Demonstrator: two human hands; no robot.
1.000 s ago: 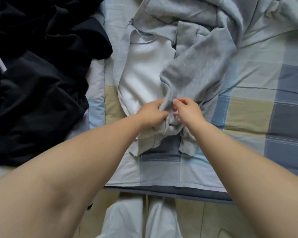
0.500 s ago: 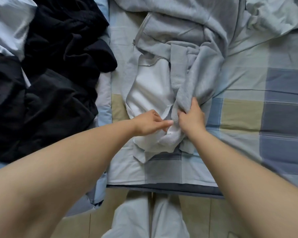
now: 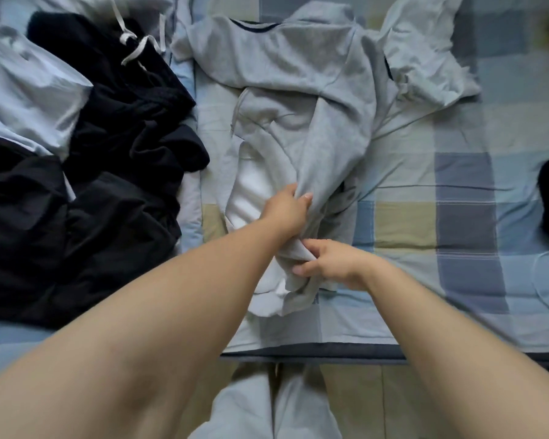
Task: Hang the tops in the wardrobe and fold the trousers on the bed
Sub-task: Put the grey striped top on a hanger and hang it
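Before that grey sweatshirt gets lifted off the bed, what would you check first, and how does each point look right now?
1. Left hand grips the grey sweatshirt: ok.
2. Right hand pinches its lower end: ok.
3. Sweatshirt straightened for hanging: not ok, bunched and twisted.
4. Clear of the black clothes: ok, they lie apart to the left.
5. Clear of the pale garment by its far right: cannot tell, they seem to overlap.
6. Hanger and wardrobe ready: cannot tell, neither in view.

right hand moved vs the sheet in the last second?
Yes. The right hand has pulled back toward the near bed edge along the grey hoodie sleeve; the left hand now grips farther up, where earlier they gripped side by side.
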